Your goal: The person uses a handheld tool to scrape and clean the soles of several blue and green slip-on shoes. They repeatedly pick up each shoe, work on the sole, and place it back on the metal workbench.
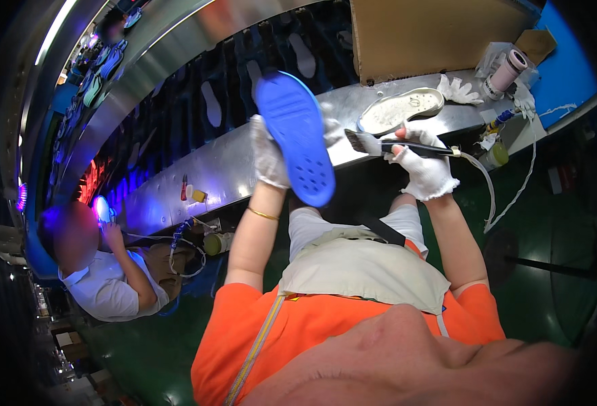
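Note:
My left hand (269,154), in a white glove, grips the edge of a blue shoe sole (292,128) held upright above the bench edge. The sole has a row of ridges near its top and several holes lower down. In a white glove with bare fingertips, my right hand (422,166) is closed round a dark-handled brush (407,146). Its bristles point left toward the sole, apart from it as far as I can see. A pale hose (481,170) runs from the brush handle. Beyond my right hand, a whitish shoe sole (401,110) lies on the metal bench (224,169).
Behind the bench, a dark conveyor (177,88) carries several soles. A cardboard sheet (427,37) stands at the back right, near a loose white glove (459,88) and a pink bottle (505,73). At left a co-worker (109,284) sits holding a lit sole. Jars and cables hang below the bench.

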`<move>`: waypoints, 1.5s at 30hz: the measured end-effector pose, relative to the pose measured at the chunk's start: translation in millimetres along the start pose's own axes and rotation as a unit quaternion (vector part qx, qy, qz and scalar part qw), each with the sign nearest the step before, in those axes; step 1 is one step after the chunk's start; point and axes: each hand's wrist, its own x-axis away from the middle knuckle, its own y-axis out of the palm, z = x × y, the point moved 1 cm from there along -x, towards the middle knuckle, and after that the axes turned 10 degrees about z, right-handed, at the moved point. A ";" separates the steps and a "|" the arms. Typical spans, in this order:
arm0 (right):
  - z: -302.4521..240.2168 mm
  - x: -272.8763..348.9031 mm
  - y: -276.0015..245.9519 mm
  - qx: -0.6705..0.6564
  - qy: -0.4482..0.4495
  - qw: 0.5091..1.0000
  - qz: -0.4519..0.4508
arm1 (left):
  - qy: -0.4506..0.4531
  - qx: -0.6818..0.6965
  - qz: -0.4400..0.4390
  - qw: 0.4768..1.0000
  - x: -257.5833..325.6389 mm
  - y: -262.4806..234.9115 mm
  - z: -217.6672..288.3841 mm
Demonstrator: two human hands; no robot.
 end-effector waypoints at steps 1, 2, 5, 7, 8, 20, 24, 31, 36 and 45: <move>0.5 0.1 3.8 0.009 0.010 1.000 -0.009 | -0.030 0.038 0.029 0.998 2.6 -7.6 -15.6; 1.8 0.2 9.0 0.007 0.030 1.000 -0.005 | -0.056 0.076 0.059 0.994 5.6 -9.9 -27.7; 12.7 -7.7 15.3 0.033 0.007 0.999 0.001 | -0.076 0.135 0.079 0.985 13.3 0.1 -51.3; 15.0 -11.2 16.1 0.084 -0.034 0.996 0.002 | -0.093 0.178 0.046 0.979 18.2 16.2 -57.3; 14.5 -12.4 19.4 0.084 -0.055 0.995 0.003 | -0.101 0.199 0.030 0.974 19.5 21.0 -58.9; 1.8 11.6 29.8 0.277 -0.415 0.839 -0.218 | -0.044 0.104 0.148 0.983 8.3 3.2 -51.7; -12.5 14.3 28.8 0.235 -0.310 0.909 -0.152 | -0.017 0.073 0.204 0.976 9.3 2.1 -60.0; 13.3 -8.4 35.3 0.075 -0.162 0.984 0.012 | 0.053 0.004 0.197 0.979 17.6 18.8 -92.8; 21.0 1.9 45.7 0.104 -0.133 0.986 -0.010 | 0.038 0.002 0.188 0.982 13.3 2.1 -99.2; 7.6 8.5 43.4 0.196 -0.265 0.942 -0.069 | 0.025 0.009 0.225 0.974 16.2 5.8 -88.7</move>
